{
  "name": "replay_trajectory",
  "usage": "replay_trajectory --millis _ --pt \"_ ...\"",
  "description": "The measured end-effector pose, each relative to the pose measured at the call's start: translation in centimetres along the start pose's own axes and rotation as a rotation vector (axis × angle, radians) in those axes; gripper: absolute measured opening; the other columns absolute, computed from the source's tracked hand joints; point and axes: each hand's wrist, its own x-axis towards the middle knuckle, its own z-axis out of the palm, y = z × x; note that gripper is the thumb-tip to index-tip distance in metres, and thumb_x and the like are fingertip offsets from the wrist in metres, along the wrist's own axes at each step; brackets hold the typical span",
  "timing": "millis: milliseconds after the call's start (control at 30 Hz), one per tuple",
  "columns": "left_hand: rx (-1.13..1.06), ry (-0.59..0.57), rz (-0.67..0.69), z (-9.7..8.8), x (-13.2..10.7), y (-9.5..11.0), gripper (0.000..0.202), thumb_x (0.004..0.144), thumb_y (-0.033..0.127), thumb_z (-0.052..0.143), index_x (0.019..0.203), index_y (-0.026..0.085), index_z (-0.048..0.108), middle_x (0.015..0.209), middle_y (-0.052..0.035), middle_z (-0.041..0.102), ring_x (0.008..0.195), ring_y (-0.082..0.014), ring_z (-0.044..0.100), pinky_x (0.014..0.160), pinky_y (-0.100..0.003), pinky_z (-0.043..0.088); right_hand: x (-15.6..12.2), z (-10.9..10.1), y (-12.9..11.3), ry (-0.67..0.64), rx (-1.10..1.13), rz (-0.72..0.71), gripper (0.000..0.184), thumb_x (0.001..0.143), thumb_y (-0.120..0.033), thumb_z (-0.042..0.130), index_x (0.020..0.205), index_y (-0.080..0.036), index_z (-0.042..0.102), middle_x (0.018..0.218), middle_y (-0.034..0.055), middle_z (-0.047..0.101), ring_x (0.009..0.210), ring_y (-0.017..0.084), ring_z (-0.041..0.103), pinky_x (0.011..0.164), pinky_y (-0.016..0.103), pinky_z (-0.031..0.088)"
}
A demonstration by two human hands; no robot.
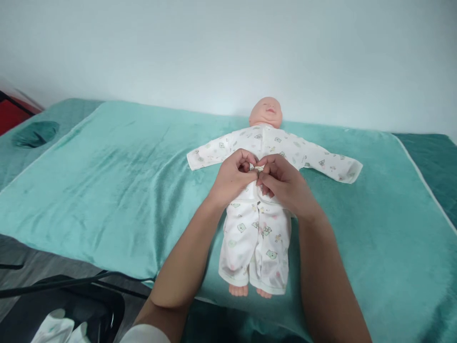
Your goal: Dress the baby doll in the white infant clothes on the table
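Note:
A baby doll [266,110] lies on its back on a teal blanket [117,176], arms stretched out to both sides. It wears a white printed shirt [285,145] and matching trousers [255,243], with bare feet showing at the bottom. My left hand [233,177] and my right hand [282,183] meet over the doll's belly, fingers pinched together on the front edges of the shirt at a small fastener. Both hands are closed on the cloth.
The blanket covers a teal padded table against a white wall. A dark round hollow [34,133] sits at the far left. A black basket [85,307] with white cloth inside stands at the lower left. A red object [10,114] shows at the left edge.

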Motion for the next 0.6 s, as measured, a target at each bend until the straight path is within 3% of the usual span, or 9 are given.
replay_trajectory --millis 267,433,600 --pt "-0.009 -0.015 0.004 -0.03 -0.01 0.04 0.021 0.068 0.006 0.061 0.081 0.022 0.057 0.081 0.0014 0.061 0.067 -0.0107 0.053 0.061 -0.026 0.041 0.06 0.04 -0.11 0.003 0.011 0.008 0.025 0.085 -0.019 0.056 0.108 -0.027 0.060 0.073 -0.0049 0.063 0.061 0.012 0.055 0.057 0.025 0.044" --pt "-0.001 -0.085 0.007 -0.64 -0.17 0.15 0.014 0.076 0.012 0.064 0.085 0.022 0.059 0.075 0.0027 0.056 0.067 -0.0108 0.048 0.064 -0.026 0.038 0.12 -0.07 -0.21 0.008 0.105 0.026 0.022 0.085 -0.021 0.059 0.107 -0.025 0.060 0.069 -0.0057 0.062 0.056 0.011 0.053 0.055 0.025 0.044" --pt "0.104 -0.058 0.049 -0.69 -0.33 -0.05 0.006 0.084 0.019 0.064 0.089 0.022 0.066 0.073 0.0025 0.054 0.067 -0.0115 0.048 0.064 -0.026 0.037 0.05 -0.47 -0.12 0.089 0.199 0.003 0.021 0.085 -0.024 0.062 0.106 -0.025 0.061 0.071 -0.0050 0.062 0.053 0.010 0.053 0.050 0.024 0.041"
